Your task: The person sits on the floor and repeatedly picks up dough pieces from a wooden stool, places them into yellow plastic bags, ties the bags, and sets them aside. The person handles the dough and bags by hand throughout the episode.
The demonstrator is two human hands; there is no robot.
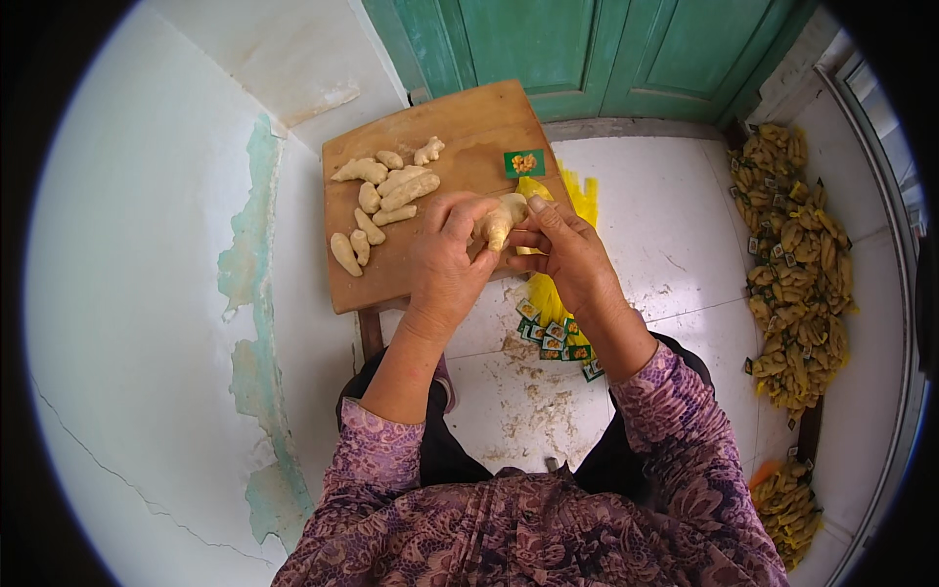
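A piece of ginger root (501,222) is held up between both hands, above the right part of a wooden table (469,125). My left hand (456,249) grips its left side with thumb and fingers. My right hand (561,246) has its thumb and fingers at the root's right side. Several loose ginger pieces (409,190) lie on the table to the left. Behind my right hand, a yellow mesh bag (534,188) with a green picture label (524,163) lies at the table's right edge; my hand partly hides it.
Yellow mesh bags (544,297) with small labels (554,337) hang or lie beside the table's right side. Filled bags of ginger (796,271) are piled along the right wall. A green door (535,44) stands behind the table, a peeling wall (161,257) at left. Dirt marks the tiled floor.
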